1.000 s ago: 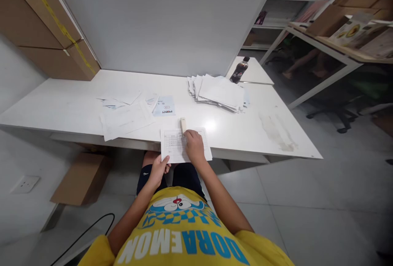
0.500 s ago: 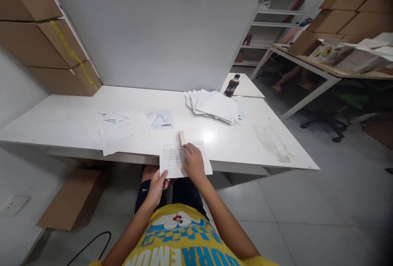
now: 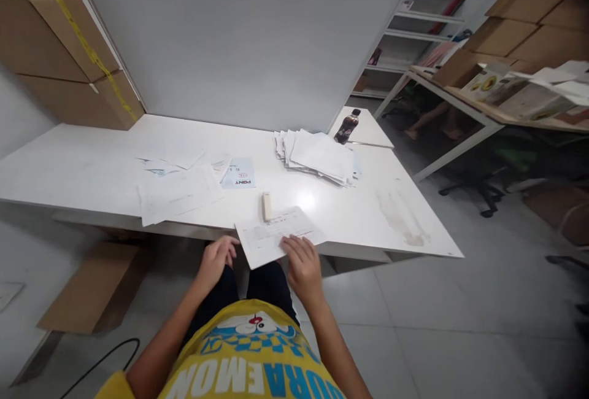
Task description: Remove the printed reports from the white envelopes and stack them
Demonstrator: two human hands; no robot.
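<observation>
A printed sheet, or a few sheets together (image 3: 264, 242), lies at the white table's front edge, partly overhanging it. My right hand (image 3: 304, 264) rests its fingers on the right part of the sheet, fingers spread and holding nothing. Just left of the sheet's near left edge is my left hand (image 3: 219, 259), off the paper, its fingers loosely curled and apart. A small cream-coloured block (image 3: 267, 207) stands or lies on the table at the sheet's far edge; its exact kind is unclear.
Loose papers (image 3: 179, 193) and a light blue PONY card (image 3: 242, 173) lie on the left. A paper stack (image 3: 319, 156) and a dark bottle (image 3: 348, 127) are at the back right. Behind rises a whiteboard (image 3: 239, 37), beside cardboard boxes (image 3: 69, 49).
My left hand has let go of the sheet and moved left. My right hand has left the cream block and moved down onto the paper. The sheet has turned, and the view has shifted.
</observation>
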